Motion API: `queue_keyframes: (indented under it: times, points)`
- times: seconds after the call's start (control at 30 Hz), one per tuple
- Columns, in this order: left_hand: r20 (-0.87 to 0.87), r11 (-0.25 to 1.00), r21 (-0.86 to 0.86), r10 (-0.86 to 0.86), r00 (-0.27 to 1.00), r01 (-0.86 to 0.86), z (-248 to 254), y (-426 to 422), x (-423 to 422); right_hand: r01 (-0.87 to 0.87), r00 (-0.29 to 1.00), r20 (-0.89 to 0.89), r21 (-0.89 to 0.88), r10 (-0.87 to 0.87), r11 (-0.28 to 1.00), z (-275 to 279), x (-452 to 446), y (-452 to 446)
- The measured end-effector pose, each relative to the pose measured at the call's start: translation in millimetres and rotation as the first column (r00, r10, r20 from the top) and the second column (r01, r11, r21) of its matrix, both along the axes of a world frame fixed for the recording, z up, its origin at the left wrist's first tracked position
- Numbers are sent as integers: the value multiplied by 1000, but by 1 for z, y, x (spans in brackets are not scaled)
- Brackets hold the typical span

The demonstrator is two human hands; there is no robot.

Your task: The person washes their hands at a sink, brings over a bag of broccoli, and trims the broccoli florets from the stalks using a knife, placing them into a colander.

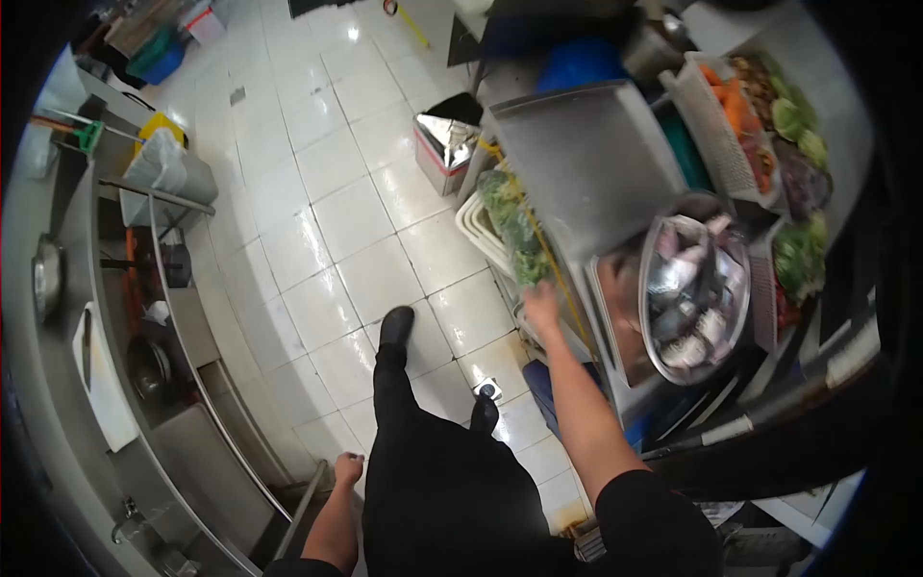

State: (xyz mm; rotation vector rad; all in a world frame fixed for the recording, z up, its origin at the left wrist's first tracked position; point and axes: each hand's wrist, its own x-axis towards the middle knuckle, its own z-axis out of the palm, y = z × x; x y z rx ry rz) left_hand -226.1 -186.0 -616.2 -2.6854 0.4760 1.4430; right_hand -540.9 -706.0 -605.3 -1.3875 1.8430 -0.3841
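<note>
Well, nearest in the scene, the left hand (348,468) hangs low beside the dark trousers, its fingers partly curled; nothing can be made out in it, though I cannot tell exactly how far open it is. It is held away from the left surface (58,385), perhaps simply for balance in mid-stride. A little farther on, the right hand (543,303) reaches to the near end of the leafy greens (524,255). It is blurred, so I cannot tell how far open it is or whether it grips them.

The greens lie on the right, beside the white crates (478,226) and along the edge of the right surface, apparently there to be within easy reach. Just right of that hand, the oval metal tray (646,313) bears fish pieces (687,279); its raised rim probably stops them sliding off. On the left, a knife (87,346) lies along the white board (111,394), likely laid flat so it does not roll.

Farther along the right, a broad metal pan (601,159) sits beside the basket (705,115) of carrots (738,115), whose walls seem to hold them together. On the far left stands a lined bin (173,183)
</note>
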Motion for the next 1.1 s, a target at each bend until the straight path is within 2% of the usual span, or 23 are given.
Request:
queue_keyframes:
  times: [0.03,0.07,0.13,0.17,0.23,0.3,0.33,0.4,0.43,0.5,0.53,0.6,0.63,0.67,0.7,0.73,0.8,0.87,0.93,0.97,1.0,1.03,1.1]
  points:
    - [11,997,74,22,1000,-23,3,3,6,14,968,-247,-143,-50,990,-51,0,-37]
    - [-33,990,129,-53,998,56,-12,11,21,26,926,-366,-172,-88,985,-57,7,-71]
    - [-109,978,163,-113,988,130,-31,9,57,226,925,-312,-12,-218,974,-6,43,-123]
    - [-138,978,160,-113,984,134,-38,-18,78,250,838,-502,0,-216,968,-68,14,-168]
    - [-16,997,35,-74,997,75,-75,-58,120,206,828,-524,-51,-202,977,-104,20,-205]
    - [-9,973,-229,-16,1000,13,-122,-101,169,136,821,-481,-357,-307,924,-124,45,-214]
    - [-46,948,-306,72,996,-83,-116,-151,184,133,818,-494,-338,-295,932,-121,52,-215]
    - [-91,917,-384,78,993,-107,-111,-241,207,229,801,-544,-107,-250,968,-99,56,-215]
    - [-125,891,-390,197,972,-231,-111,-282,203,228,796,-552,-110,-250,968,-98,50,-214]
    - [-67,865,-501,5,998,-38,-152,-331,191,-123,868,-497,-235,-10,964,-101,29,-206]
    - [-117,891,-454,-50,992,-9,-139,-373,167,-125,867,-497,-234,-8,964,-111,21,-203]
    - [-139,858,-495,-231,963,135,-151,-429,102,290,948,33,-493,-315,821,-134,9,-200]
    - [-267,859,-500,-271,925,108,-171,-447,67,289,949,35,-494,-313,820,-121,11,-201]
    - [-539,928,-369,-167,825,-53,-156,-482,34,633,771,335,-310,-541,710,-92,19,-207]
    - [-532,810,-581,-296,793,-87,-217,-479,-15,851,454,537,-25,-711,525,-69,28,-210]
    - [-744,921,-171,112,659,-350,-149,-534,-37,816,473,564,9,-677,577,-64,28,-207]
    - [-790,801,-55,330,517,-596,-153,-578,-89,785,513,574,-13,-638,619,-43,40,-196]
    - [-817,739,-100,322,479,-667,-157,-608,-124,754,552,568,-27,-611,656,-21,51,-176]
    - [-812,722,-55,369,452,-689,-162,-609,-132,556,664,634,-61,-398,829,-3,54,-149]
    - [-808,691,-47,398,434,-721,-162,-612,-129,556,663,634,-62,-398,829,-7,51,-137]
    - [-858,644,-23,380,346,-764,-161,-606,-125,462,783,545,-183,-302,868,-15,49,-124]
    - [-853,648,-23,384,352,-761,-160,-596,-122,358,877,430,-285,-215,889,-14,55,-108]
    - [-923,636,13,304,235,-771,-158,-590,-117,295,876,463,-290,-136,910,8,76,-89]
